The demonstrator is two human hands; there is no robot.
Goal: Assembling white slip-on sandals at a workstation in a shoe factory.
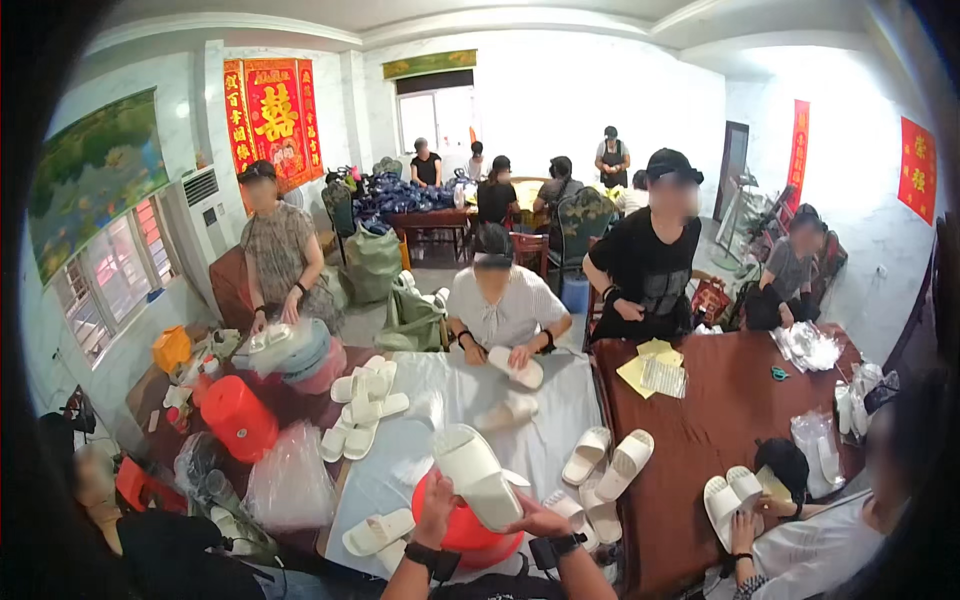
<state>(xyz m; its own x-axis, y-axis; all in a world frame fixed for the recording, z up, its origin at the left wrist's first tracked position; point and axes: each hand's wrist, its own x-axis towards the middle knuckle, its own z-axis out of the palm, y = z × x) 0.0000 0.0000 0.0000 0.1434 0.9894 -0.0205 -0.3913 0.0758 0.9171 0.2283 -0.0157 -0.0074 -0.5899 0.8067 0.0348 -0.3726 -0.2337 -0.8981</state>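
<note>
In front of me I hold up a white slide slipper (470, 462), tilted, with a second pale edge showing behind it. My left hand (436, 508) grips its left side, and my right hand (540, 518) is closed around its lower right end. Directly beneath sits a red plastic tub or stool (478, 552), partly covered by the slipper and my hands. Loose white slippers (378, 532) lie on the table to the left of my hands. More pairs (606, 480) are grouped to the right.
A pale cloth (410, 440) covers the table, beside a brown-topped table (690, 450). Across from me a person (505, 310) handles a slipper. Stacked slippers (365, 400), a red bucket (238, 420) and plastic bags (292, 475) are at left. Another person's hands (745, 525) touch slippers at right.
</note>
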